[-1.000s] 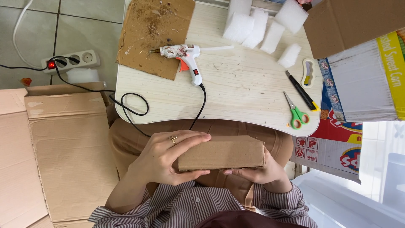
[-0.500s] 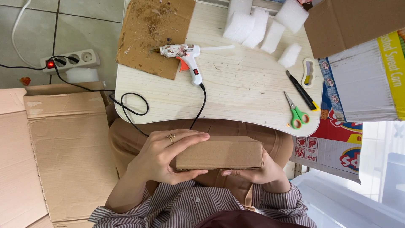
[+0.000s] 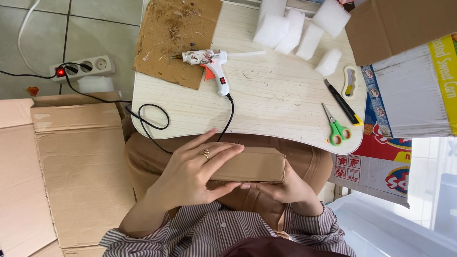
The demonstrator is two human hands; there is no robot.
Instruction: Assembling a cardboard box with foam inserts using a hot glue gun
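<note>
Over the lap, flat brown cardboard piece point(image 3: 250, 165), left hand point(image 3: 190, 178) and right hand point(image 3: 281, 188) grips closed on it.

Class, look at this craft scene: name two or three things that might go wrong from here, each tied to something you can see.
1. The glue gun lies on the table and its power strip shows a red light, so its nozzle may be hot.
2. Its cord loops off the table edge beside the left hand; a snag might drag the gun down.
3. The scissors and knife lie near the table edge and might get knocked off.
</note>
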